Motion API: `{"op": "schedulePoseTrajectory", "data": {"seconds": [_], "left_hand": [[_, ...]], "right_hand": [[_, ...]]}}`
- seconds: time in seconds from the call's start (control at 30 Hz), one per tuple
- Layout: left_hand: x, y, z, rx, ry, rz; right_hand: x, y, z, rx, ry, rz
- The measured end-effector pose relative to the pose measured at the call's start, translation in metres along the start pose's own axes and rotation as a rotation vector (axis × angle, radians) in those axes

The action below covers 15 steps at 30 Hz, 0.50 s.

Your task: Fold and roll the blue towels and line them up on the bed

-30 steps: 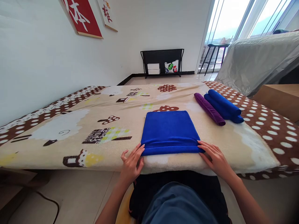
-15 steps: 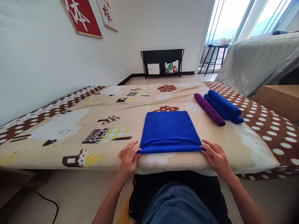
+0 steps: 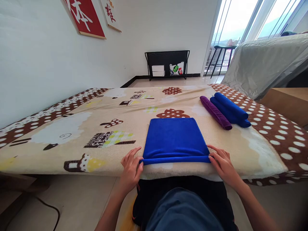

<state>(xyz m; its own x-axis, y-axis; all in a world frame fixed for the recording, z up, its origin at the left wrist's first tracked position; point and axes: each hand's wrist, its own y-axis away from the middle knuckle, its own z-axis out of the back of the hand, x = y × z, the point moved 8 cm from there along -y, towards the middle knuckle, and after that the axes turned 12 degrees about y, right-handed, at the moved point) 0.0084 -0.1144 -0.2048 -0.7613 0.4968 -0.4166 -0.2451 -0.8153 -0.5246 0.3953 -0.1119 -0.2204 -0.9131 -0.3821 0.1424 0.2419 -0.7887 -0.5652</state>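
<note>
A blue cloth [image 3: 174,136] lies spread on the patterned blanket in front of me, its near edge turned over in a narrow roll. At the left end of that roll, my left hand [image 3: 130,166] pinches the corner between thumb and fingers. My right hand [image 3: 222,165] grips the roll's right end in the same way. Small creases run across the cloth just beyond the rolled edge. Farther right on the blanket lie a rolled purple cloth [image 3: 215,112] and, beside it, rolled blue cloths [image 3: 229,109].
The cream blanket [image 3: 79,106] has a brown polka-dot border and its front edge is close to my lap. Beyond stand a black rack [image 3: 167,59] and a stool [image 3: 223,48]. A cardboard box [image 3: 286,102] and a plastic-covered piece [image 3: 267,61] are at right.
The blue cloth has shifted slightly toward me, showing more of the brown printed shape behind it. Both hands have moved a little with its near edge.
</note>
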Motion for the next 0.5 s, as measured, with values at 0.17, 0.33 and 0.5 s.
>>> {"op": "schedulePoseTrajectory", "data": {"seconds": [0.17,0.33,0.5], "left_hand": [[-0.035,-0.005,-0.005,-0.346,-0.171,0.044],[-0.100,-0.021,-0.049,-0.214,-0.022,-0.243],[-0.104,-0.025,-0.070,-0.124,0.107,-0.311]], "right_hand": [[0.049,-0.003,0.003,-0.344,0.180,-0.111],[0.120,-0.017,-0.020,-0.294,-0.013,0.107],[0.122,-0.027,-0.028,-0.221,-0.071,0.161]]}}
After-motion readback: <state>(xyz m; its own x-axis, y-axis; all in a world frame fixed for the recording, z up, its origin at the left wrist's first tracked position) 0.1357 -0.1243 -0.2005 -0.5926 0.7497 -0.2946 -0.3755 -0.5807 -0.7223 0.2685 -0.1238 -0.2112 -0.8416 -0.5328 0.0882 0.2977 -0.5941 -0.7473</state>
